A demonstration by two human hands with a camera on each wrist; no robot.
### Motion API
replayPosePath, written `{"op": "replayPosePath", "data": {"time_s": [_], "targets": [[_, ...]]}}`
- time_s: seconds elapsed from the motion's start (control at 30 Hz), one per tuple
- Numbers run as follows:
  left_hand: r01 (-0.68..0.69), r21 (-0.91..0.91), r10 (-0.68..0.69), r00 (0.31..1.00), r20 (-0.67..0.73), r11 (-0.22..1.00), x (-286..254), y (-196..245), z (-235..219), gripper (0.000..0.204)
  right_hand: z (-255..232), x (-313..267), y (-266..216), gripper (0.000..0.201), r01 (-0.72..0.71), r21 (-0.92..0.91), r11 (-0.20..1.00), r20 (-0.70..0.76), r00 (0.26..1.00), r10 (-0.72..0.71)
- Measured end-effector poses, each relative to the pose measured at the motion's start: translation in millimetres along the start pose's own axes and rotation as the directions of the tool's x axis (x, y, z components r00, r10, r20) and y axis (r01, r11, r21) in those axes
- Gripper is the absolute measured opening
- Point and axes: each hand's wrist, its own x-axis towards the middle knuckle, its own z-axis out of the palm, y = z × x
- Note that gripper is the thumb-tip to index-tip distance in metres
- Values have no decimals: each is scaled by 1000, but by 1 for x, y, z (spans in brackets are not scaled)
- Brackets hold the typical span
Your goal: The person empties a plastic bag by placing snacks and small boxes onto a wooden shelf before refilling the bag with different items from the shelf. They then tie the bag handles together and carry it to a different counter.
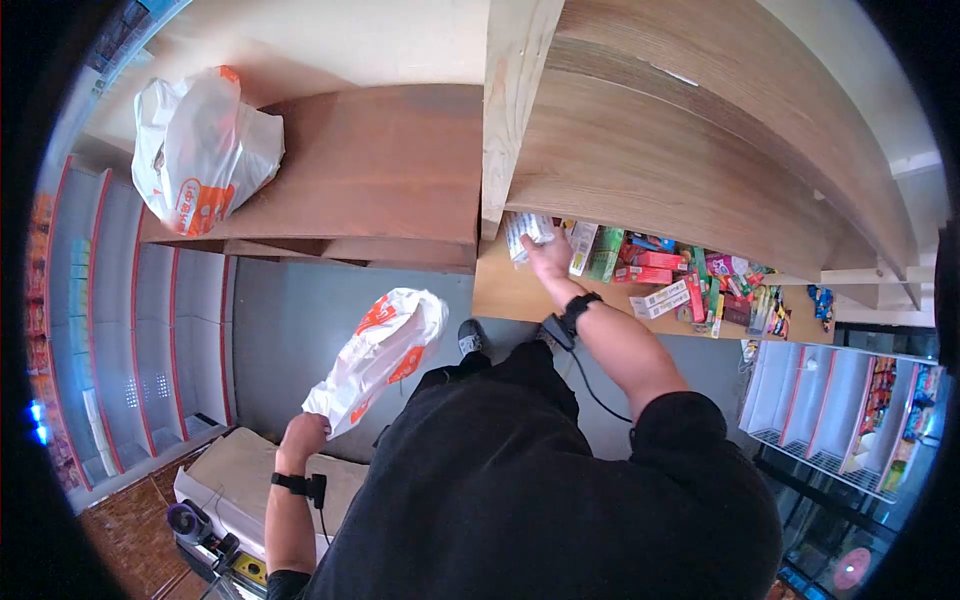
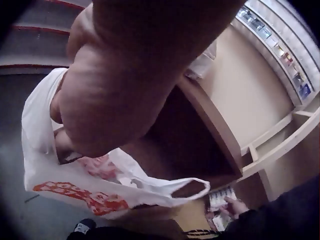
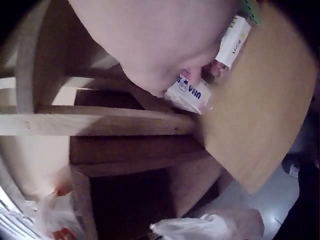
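My left hand (image 1: pixel 303 437) grips the rim of a white plastic bag (image 1: pixel 385 345) with orange-red print. In the left wrist view the bag (image 2: pixel 37 165) hangs from the fingers, its mouth spread and one loop handle sticking out. My right hand (image 1: pixel 547 260) holds a white printed packet (image 1: pixel 527 230) at the left end of the low wooden shelf. The right wrist view shows the packet (image 3: pixel 189 96), with dark blue lettering, at the fingertips. Just right of it lie a white box (image 1: pixel 582 245) and a green box (image 1: pixel 605 254).
Mixed colourful boxes (image 1: pixel 655 268) and packets crowd the low shelf (image 1: pixel 560 305). A wooden post (image 1: pixel 515 100) and overhanging boards stand close above the right hand. Another full white bag (image 1: pixel 205 150) sits on the brown shelf (image 1: pixel 380 160) at left. A covered box (image 1: pixel 225 470) stands beside the left arm.
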Motion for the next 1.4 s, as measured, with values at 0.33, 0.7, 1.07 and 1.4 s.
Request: {"op": "replayPosePath", "data": {"time_s": [0.33, 0.7, 1.07, 1.4], "targets": [[-266, 20, 267, 958, -103, 964, 19, 75, -53, 15, 34, -41, -34, 88, -149, -305, 941, 122, 973, 194], [-773, -327, 749, 623, -225, 544, -6, 227, -168, 15, -89, -196, -41, 106, 464, -51, 885, 480, 788, -386], [-736, -599, 811, 121, -573, -314, -126, 392, -227, 13, -182, -336, -10, 40, 590, -17, 807, 625, 637, -452], [-996, -74, 926, -72, 371, -48, -115, 489, -33, 78, -362, -526, -6, 22, 306, 355, 883, 57, 936, -347]]}}
